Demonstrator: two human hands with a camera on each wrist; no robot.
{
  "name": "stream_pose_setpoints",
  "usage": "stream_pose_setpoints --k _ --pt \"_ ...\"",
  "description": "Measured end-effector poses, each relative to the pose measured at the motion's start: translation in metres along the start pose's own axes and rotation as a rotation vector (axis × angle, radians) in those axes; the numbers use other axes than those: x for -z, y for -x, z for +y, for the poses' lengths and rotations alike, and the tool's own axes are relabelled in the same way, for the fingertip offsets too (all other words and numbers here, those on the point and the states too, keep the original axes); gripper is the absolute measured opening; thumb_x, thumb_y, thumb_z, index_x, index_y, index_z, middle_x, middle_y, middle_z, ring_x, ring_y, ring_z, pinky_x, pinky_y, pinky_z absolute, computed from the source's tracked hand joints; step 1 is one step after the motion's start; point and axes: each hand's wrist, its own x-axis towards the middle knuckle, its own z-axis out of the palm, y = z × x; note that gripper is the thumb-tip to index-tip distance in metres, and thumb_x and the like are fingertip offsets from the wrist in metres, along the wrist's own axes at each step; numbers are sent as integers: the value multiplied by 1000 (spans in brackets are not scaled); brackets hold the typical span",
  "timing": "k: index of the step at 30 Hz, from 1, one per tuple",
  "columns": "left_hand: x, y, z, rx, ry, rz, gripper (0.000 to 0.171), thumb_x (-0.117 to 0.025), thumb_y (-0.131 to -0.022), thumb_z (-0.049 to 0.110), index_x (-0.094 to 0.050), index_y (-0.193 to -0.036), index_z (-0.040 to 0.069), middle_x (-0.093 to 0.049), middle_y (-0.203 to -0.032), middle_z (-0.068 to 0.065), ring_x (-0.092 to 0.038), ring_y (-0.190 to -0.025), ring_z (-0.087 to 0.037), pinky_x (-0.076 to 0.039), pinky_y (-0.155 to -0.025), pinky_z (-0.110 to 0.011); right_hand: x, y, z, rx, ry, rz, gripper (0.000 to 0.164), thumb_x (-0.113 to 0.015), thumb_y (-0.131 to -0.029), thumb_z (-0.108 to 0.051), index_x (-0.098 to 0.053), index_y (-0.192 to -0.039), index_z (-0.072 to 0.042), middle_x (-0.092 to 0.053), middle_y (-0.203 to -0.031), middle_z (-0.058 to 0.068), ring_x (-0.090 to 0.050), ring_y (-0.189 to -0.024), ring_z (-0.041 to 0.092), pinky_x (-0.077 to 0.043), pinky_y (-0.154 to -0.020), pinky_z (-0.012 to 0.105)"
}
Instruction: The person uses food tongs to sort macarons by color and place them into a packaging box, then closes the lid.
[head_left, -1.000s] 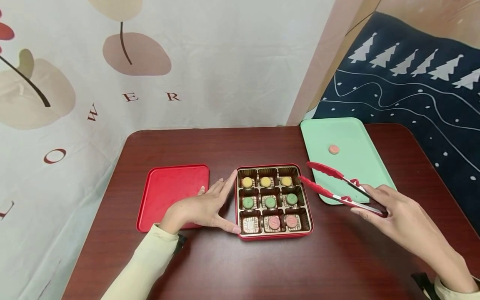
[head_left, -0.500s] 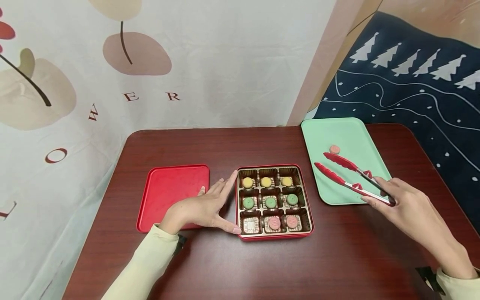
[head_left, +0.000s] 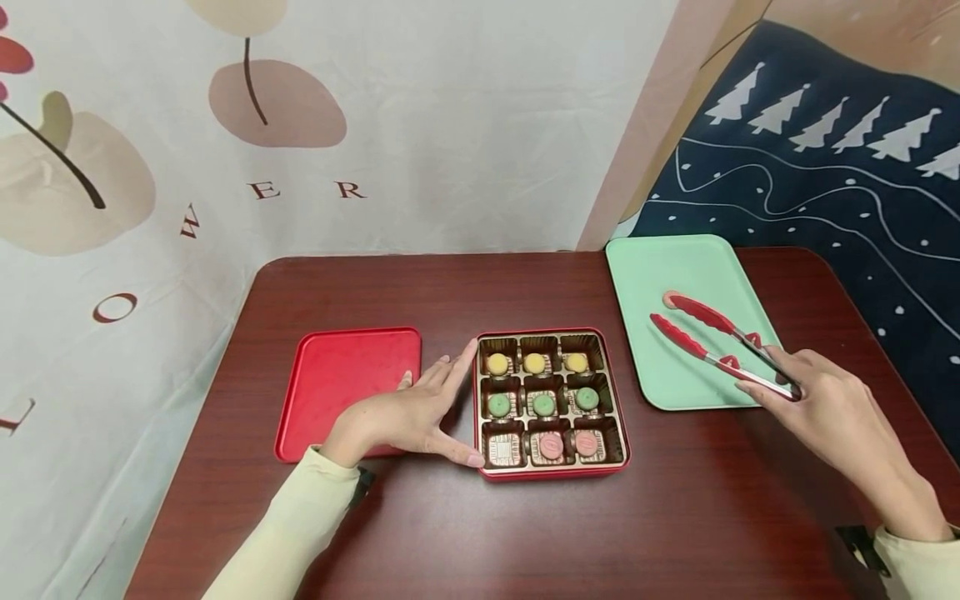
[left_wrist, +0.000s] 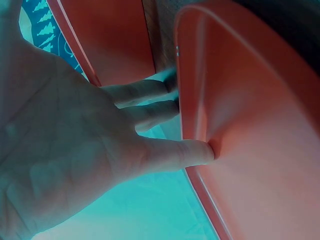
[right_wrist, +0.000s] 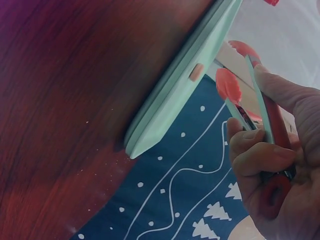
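My left hand (head_left: 405, 417) lies with fingers spread between a red lid (head_left: 330, 375) and a red box (head_left: 555, 476). Its index finger and thumb touch the box's left side; in the left wrist view a fingertip meets the lid (left_wrist: 260, 165). Yellow, green and pink round sweets fill the box's gold compartments, except the front left one. My right hand (head_left: 832, 408) grips red-tipped tongs (head_left: 678, 337), their arms apart. On the green tray (head_left: 675, 258), one tong tip partly covers a round pink sweet (head_left: 665, 299); contact is unclear. The sweet (right_wrist: 196, 72) also shows in the right wrist view.
The dark wooden table (head_left: 487, 542) carries lid, box and tray. A pale printed cloth (head_left: 465, 150) hangs along the back, and a navy cloth with white trees (head_left: 795, 183) is at the right.
My right hand has carried the tongs rightward from beside the box to over the green tray, up to the pink sweet. The left hand has stayed at the box.
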Motion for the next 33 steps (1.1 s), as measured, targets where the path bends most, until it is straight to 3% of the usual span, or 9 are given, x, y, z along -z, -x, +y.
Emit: stream_pose_setpoints --k 11,19,24,33 --pt "0 0 0 4 -3 -6 150 -86 -81 75 25 -171 31 -7 -181 -19 1 -166 -39 -4 -126 -72 -1 -5 9 -88 16 -43 64 -96 -81 -15 -69 -129 18 -68 -97 28 -57 -69 34 -42 -53 42" --pt "1 -1 2 10 -16 -13 150 -86 -81 73 26 -171 30 -8 -180 -20 0 -166 -40 -4 -126 -73 -1 -10 9 -177 6 -125 69 -94 -86 -20 -64 -132 22 -66 -102 34 -59 -75 40 -46 -56 47" --pt "1 -1 3 11 -26 -15 150 -86 -81 74 26 -171 30 -8 -181 -18 0 -166 -40 -4 -126 -73 -2 -13 9 -213 -6 -161 71 -94 -87 -22 -62 -131 24 -66 -104 37 -58 -76 40 -45 -55 43" --pt "1 0 3 7 -10 -11 149 -87 -82 71 25 -171 29 -8 -180 -20 1 -166 -40 -3 -126 -72 -4 -21 11 -171 -9 -160 65 -92 -90 -21 -64 -129 24 -65 -84 24 -48 -65 28 -34 -51 35"
